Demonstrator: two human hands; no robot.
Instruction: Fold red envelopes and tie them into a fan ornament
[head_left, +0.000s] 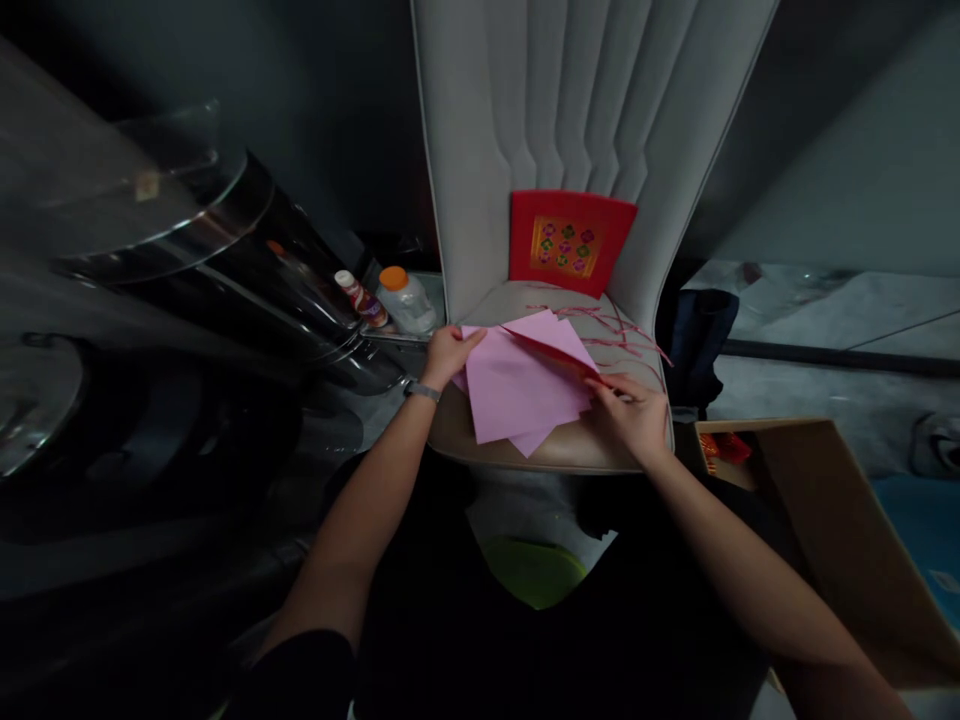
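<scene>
Several pink paper sheets (517,390) lie fanned out over the front of the chair seat (457,430). With thumb on top, my left hand (448,355) grips their upper left corner. My right hand (634,410) pinches the right end of a thin red-edged sheet (555,355), which stands tilted up from the pink ones. Thin red cords (619,325) are strewn on the seat behind the sheets. Against the backrest leans a red card (570,240) with a gold panel of small coloured diamonds.
Left of the chair stand an orange-capped jar (406,300) and a small white-capped bottle (362,298), near a shiny dark cylinder (277,270). An open cardboard box (825,530) with a red item inside is at right. Something green (534,570) lies below the seat.
</scene>
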